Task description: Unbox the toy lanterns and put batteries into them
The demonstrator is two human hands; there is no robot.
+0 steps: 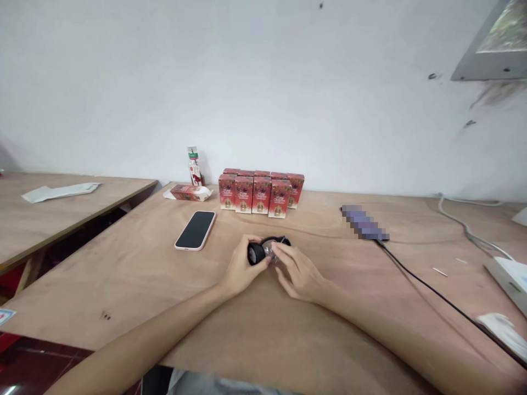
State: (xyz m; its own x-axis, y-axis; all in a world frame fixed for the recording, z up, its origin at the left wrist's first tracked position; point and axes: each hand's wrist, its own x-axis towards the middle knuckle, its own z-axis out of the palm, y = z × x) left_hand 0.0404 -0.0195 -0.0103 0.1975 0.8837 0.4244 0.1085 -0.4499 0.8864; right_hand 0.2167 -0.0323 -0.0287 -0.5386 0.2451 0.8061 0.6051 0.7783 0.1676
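Note:
Low over the middle of the table, both hands meet at a small black item (256,253) with a round cup-like end, a thin curved black band and a clear, shiny part (269,251). I cannot make out its exact kind. My left hand (242,266) is closed around the round black end, thumb in front and fingers behind. My right hand (300,273) has its bent fingers against the clear part and the far end of the band, which they partly hide. The right thumb sits lower, a little apart from the fingers.
Several red boxes (260,196) stand grouped by the wall. Left of them are an opened red box (190,192) and a clear bottle (195,169). A pink-edged phone (196,230) lies left, a cabled phone (364,222) right. A white device (513,280) sits far right.

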